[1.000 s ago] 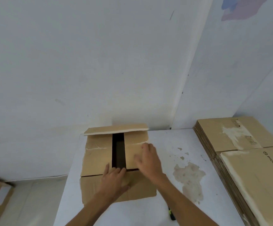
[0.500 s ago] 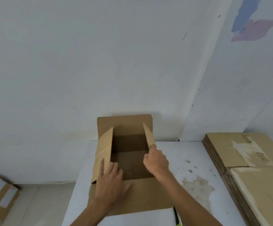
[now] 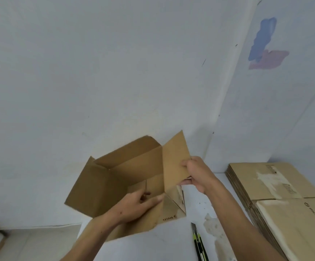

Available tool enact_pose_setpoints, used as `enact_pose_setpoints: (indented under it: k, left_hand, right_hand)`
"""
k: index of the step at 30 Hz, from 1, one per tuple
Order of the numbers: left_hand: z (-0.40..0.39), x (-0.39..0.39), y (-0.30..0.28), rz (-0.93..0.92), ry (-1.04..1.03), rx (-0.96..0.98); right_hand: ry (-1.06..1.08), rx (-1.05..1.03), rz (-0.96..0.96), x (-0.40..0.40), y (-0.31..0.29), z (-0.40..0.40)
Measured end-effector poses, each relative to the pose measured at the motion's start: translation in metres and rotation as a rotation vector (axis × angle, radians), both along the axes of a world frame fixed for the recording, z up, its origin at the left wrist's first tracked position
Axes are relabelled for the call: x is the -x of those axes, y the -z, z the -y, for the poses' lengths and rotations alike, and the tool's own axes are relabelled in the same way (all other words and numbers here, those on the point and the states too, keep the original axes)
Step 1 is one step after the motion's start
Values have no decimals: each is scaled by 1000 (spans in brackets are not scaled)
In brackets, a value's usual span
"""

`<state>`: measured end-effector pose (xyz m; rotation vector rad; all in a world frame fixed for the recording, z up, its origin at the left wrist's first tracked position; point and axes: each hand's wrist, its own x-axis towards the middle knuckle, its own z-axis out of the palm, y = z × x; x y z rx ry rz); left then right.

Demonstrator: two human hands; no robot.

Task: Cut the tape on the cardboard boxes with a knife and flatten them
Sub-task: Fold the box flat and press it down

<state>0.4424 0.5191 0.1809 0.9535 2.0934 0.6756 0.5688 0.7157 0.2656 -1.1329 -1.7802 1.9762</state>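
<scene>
Cardboard box (image 3: 126,178), brown and open, sits tipped up on a white table (image 3: 152,245) that stands in a corner of white walls (image 3: 96,72). One wall has a blue and pink smudge (image 3: 265,46) on it. The table top has some dirty, peeling spots (near the right arm). The left hand (image 3: 136,204) grips the near edge of the box, its fingers curled over the rim. The right hand (image 3: 198,174) is higher up, and its fingers pinch a side flap (image 3: 173,159) that stands up straight. A knife (image 3: 200,242) with a green and black handle lies flat on the table, just beside the box. On the right is a stack of flat boxes (image 3: 284,204), smooth and brown, with torn pale patches on top.
</scene>
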Motion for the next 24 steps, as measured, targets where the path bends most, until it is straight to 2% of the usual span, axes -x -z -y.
enact_pose_setpoints:
  k: [3,6,8,9,10,13,16,19,20,21,22,24]
  left_hand:
    - [-18,-16,-25,119,-21,-244]
    - [-21,-8,-27,93,-213,-355]
    - [-13,0,-24,146,-324,-418]
    - [-6,3,-22,183,-380,-463]
    - [0,5,-20,215,-437,-502]
    - [23,18,-13,266,-603,-581]
    - [42,34,-1,314,-758,-633]
    - [52,39,5,362,-844,-666]
    - [54,40,8,371,-859,-683]
    - [55,42,13,389,-880,-683]
    - [57,42,15,405,-896,-694]
    - [58,41,17,426,-929,-703]
  right_hand:
    - [-53,48,-80,14,-21,23]
    - [-176,125,-137,24,-33,41]
    - [-261,196,-218,25,-33,42]
    - [-275,161,-228,23,-30,40]
    - [-278,27,-183,20,-22,35]
    - [-328,-621,176,6,18,21]
    - [-402,-936,291,-4,55,16]
    - [-452,-1337,518,-2,46,31]
    - [-477,-1343,569,0,40,37]
    - [-525,-1248,582,3,40,41]
    - [-583,-1082,578,6,41,44]
    - [-691,-616,550,9,46,47]
